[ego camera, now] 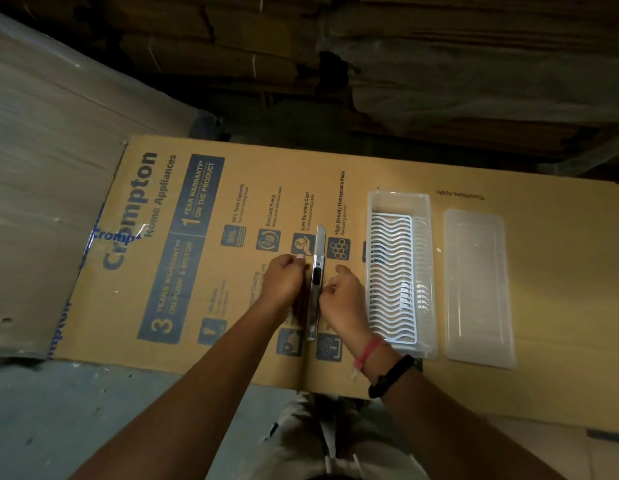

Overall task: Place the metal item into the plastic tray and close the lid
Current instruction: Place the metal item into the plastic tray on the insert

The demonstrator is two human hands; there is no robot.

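A long shiny metal item lies lengthwise on the printed cardboard box. My left hand grips its left edge, and my right hand pinches its right edge near the middle. To the right stands the clear plastic tray, open, with a white wavy grid insert inside. The clear lid lies flat on the box, to the right of the tray and apart from it.
The big Crompton cardboard box serves as the work surface. Plastic-wrapped stock rises on the left. Stacked brown cartons stand behind. Grey floor lies at the lower left.
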